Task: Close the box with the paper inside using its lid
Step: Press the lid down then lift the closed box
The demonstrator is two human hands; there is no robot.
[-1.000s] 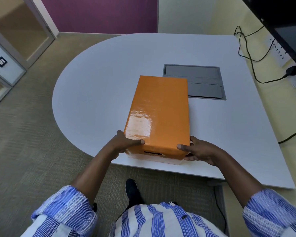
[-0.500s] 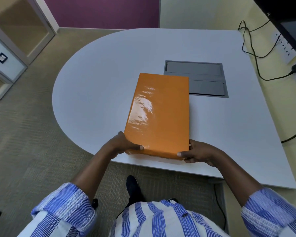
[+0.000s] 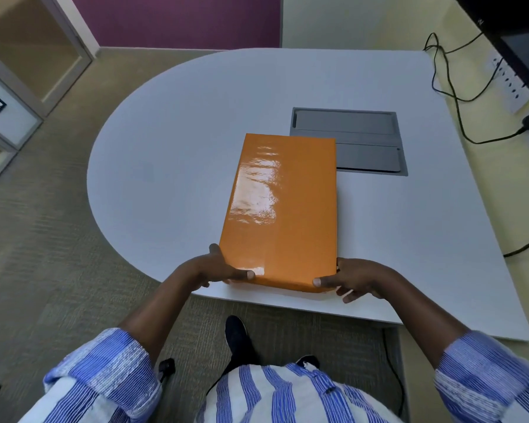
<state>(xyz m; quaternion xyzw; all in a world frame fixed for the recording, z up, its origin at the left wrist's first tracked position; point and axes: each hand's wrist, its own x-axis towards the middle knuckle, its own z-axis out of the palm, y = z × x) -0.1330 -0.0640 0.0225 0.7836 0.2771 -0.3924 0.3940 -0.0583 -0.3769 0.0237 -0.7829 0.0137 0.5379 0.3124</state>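
Two hands grip the near corners of the orange lid (image 3: 280, 215), the left hand (image 3: 216, 268) and right hand (image 3: 353, 277) each with a thumb on top and fingers down the sides, likely to press it level over the box, which sits hidden beneath at the desk's (image 3: 165, 166) near edge. A second ago a dark gap and pale box wall showed under the lid's front; now the lid sits lower and covers them.

Both arms stretched fwd; left hand (image 3: 217, 268) & right hand (image 3: 353, 277) clamp orange lid's (image 3: 280, 209) near corners, thumbs on top.
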